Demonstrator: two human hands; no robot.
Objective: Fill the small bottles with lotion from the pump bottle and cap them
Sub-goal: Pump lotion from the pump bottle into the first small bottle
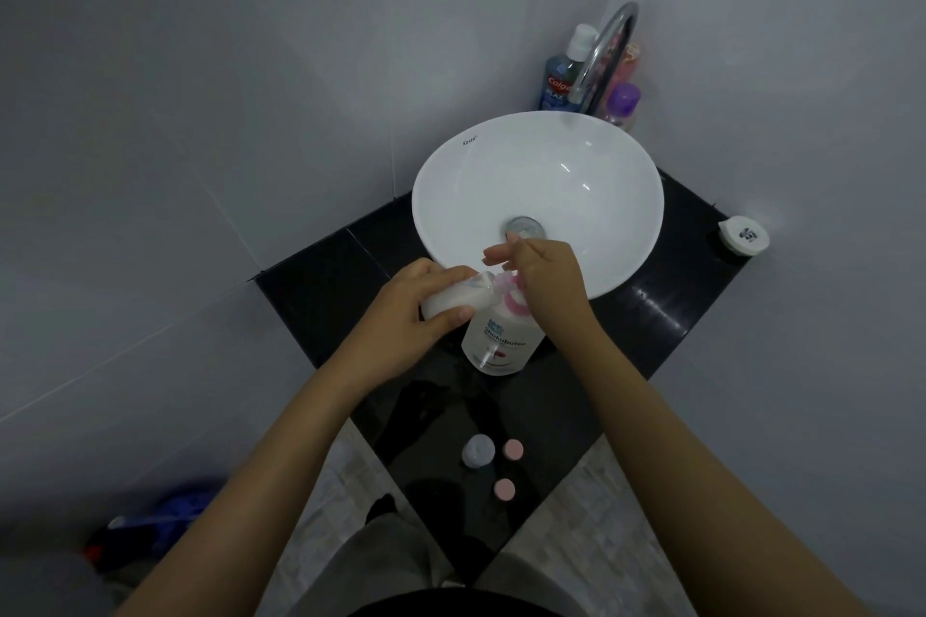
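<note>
- Left hand (416, 311) gripped a small bottle (453, 298), tilted at the pump bottle (501, 336) spout to catch lotion.
- Right hand (546, 276) pressed the pump, fingers (501, 256) straight.
- Caps (512, 450) waited on the worktop (666, 296).

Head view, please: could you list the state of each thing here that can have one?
small bottle: tilted, gripped by left hand, mouth at the pump.
pump bottle: upright on counter, right hand on pump head.
pink caps: loose on counter.
clear cap: loose beside them.
faucet: no water visible.
sink: no standing water visible.
</note>
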